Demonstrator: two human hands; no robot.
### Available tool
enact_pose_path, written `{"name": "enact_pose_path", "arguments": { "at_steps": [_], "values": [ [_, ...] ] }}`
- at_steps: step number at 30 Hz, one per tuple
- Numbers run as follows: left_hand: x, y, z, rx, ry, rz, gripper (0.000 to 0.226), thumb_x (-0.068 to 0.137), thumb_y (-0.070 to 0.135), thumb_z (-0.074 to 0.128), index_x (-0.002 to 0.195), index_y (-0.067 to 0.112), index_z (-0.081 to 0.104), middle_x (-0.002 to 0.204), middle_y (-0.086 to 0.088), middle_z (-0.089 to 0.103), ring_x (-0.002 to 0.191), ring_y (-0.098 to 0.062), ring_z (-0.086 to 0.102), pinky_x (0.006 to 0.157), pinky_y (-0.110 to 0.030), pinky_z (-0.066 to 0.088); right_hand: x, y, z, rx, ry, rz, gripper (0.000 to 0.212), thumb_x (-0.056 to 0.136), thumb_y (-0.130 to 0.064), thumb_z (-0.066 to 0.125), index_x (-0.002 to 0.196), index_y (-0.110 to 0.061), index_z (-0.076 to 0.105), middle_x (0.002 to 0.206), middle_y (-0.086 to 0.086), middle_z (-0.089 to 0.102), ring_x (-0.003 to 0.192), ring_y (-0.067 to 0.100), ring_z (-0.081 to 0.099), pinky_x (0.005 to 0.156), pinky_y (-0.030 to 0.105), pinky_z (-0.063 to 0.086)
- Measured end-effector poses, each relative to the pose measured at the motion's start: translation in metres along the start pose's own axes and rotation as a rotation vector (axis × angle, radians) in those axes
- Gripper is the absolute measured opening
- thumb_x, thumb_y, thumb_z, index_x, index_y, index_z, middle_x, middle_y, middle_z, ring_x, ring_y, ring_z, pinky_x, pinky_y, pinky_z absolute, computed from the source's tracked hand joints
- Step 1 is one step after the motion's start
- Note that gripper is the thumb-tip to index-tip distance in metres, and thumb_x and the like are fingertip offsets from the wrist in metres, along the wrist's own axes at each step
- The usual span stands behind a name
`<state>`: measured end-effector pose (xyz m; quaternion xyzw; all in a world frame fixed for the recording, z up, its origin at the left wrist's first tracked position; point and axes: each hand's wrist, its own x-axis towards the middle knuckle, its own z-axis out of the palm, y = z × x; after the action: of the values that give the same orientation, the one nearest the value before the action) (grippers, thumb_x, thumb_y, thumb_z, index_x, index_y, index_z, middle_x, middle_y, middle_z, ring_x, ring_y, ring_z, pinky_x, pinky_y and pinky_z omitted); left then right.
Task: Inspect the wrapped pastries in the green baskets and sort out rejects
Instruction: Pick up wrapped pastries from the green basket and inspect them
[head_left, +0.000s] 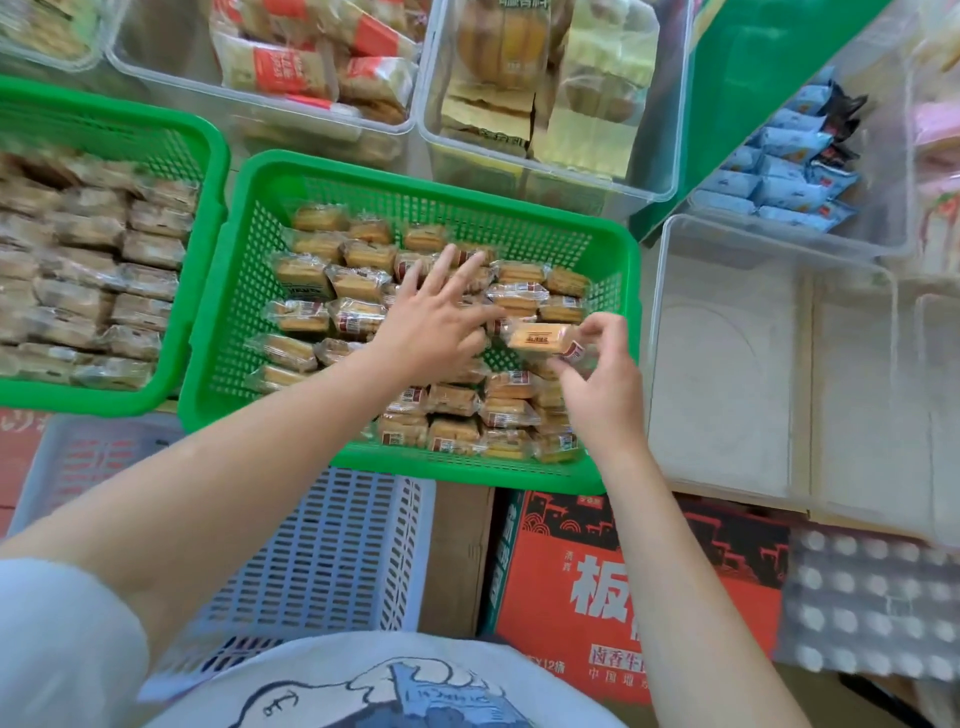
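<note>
Two hands work over the middle green basket (613, 260), where dozens of wrapped pastries (358, 283) lie in loose rows. Right hand (602, 384) pinches one pastry (537, 338) by its wrapper end between thumb and fingertips, lifted just above the basket's right side, label up. Left hand (441, 322) is spread flat, fingers straight, reaching across the basket's centre; it grips nothing, and whether its fingertips touch the packs below cannot be told.

A second green basket (208, 135), left of the first, holds more pastries (98, 270), blurred. Right of the middle basket stands an empty clear bin (660, 332); beyond the basket's far rim sit clear tubs (423, 119) of other packaged goods. A pale crate (332, 545) and a red carton (597, 582) lie under its near edge.

Risks from here, as judged: the grip on the lifted pastry is slight, a pinch on slippery film, so it could slip and drop back among the uninspected packs, losing track of which has been checked. The sweeping left hand could shove neighbouring packs out of order or crush a soft one. No reject container is marked, so a reject could land in the wrong tub. Haste may also hide a faulty seal on the underside.
</note>
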<state>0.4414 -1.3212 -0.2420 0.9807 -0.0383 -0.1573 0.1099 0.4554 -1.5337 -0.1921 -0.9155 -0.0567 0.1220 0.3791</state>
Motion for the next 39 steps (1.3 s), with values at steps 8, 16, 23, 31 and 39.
{"name": "enact_pose_path", "arguments": {
  "at_steps": [8, 16, 23, 31, 39],
  "values": [
    [0.001, -0.002, 0.006, -0.071, 0.022, 0.003, 0.046, 0.104, 0.049, 0.028, 0.149, 0.051, 0.034, 0.169, -0.005, -0.004, 0.155, -0.030, -0.009, 0.122, -0.056, -0.003, 0.004, 0.014, 0.039, -0.576, -0.035, -0.394, 0.024, 0.086, 0.003, 0.067, 0.105, -0.009, 0.072, 0.106, 0.015, 0.056, 0.098, 0.033, 0.055, 0.075, 0.043, 0.051],
    [-0.032, 0.022, 0.008, -0.100, 0.221, 0.109, 0.044, 0.098, 0.024, 0.050, 0.141, 0.018, 0.055, 0.160, -0.011, 0.034, 0.151, -0.031, 0.024, 0.120, -0.053, 0.018, -0.004, 0.012, 0.037, -0.502, 0.027, -0.356, 0.022, 0.086, 0.000, 0.066, 0.107, -0.006, 0.066, 0.096, 0.010, 0.057, 0.091, 0.029, 0.052, 0.074, 0.039, 0.045],
    [-0.060, 0.033, 0.033, -0.034, 0.168, 0.180, 0.053, 0.096, 0.033, 0.030, 0.136, 0.013, 0.058, 0.143, -0.006, 0.057, 0.135, -0.028, 0.048, 0.111, -0.048, 0.036, -0.015, 0.018, 0.042, -0.538, -0.106, -0.234, 0.029, 0.089, -0.004, 0.067, 0.118, -0.003, 0.063, 0.107, 0.012, 0.060, 0.103, 0.030, 0.055, 0.081, 0.042, 0.052],
    [-0.058, 0.034, 0.034, -0.040, -0.015, 0.076, 0.062, 0.104, 0.049, 0.009, 0.160, 0.023, 0.017, 0.168, 0.003, 0.012, 0.155, -0.017, 0.004, 0.125, -0.046, 0.001, -0.027, 0.006, 0.049, -0.619, -0.048, -0.164, 0.024, 0.083, 0.014, 0.057, 0.100, -0.002, 0.060, 0.099, 0.016, 0.051, 0.085, 0.030, 0.052, 0.062, 0.032, 0.037],
    [-0.056, 0.031, 0.042, -0.059, -0.018, 0.051, 0.065, 0.104, 0.057, 0.026, 0.161, 0.027, 0.015, 0.168, 0.007, 0.007, 0.155, -0.013, -0.002, 0.125, -0.042, -0.006, -0.043, 0.006, 0.026, -0.292, -0.134, -0.028, 0.008, 0.102, -0.007, 0.045, 0.104, -0.013, 0.051, 0.105, 0.003, 0.047, 0.083, 0.017, 0.051, 0.069, 0.027, 0.037]
  ]
}}
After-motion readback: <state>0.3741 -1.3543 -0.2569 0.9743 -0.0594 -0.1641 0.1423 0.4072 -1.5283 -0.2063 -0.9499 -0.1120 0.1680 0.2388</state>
